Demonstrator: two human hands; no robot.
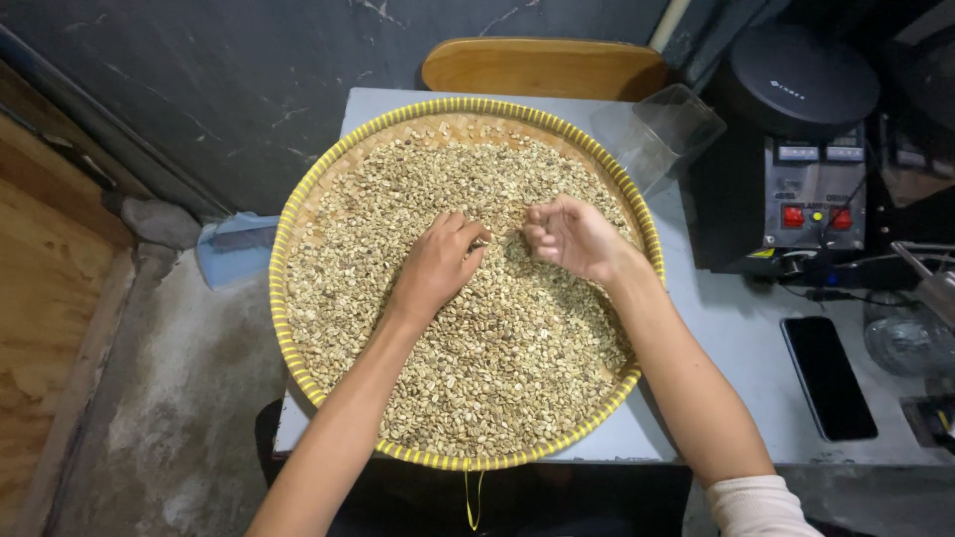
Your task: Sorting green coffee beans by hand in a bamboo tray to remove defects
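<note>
Mid-frame, the left hand [438, 264] lies flat on pale beans [497, 358] filling the round woven tray [288, 328]; the right hand [567, 237] curls, seemingly pinching some. Sorting underway; next calls for careful picking.

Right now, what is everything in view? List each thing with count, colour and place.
Round woven tray with yellow rim: one, centre of table.
Pale green-beige beans: too many to count, filling the tray.
Grey table: one, under the tray.
Clear plastic container: one, behind the tray's right edge.
Black machine with red buttons: one, right rear.
Black phone: one, lying flat at right.
Wooden chair back: one, brown, behind the table.
Left hand: on the beans, fingers bent.
Right hand: fingers curled over the beans.
</note>
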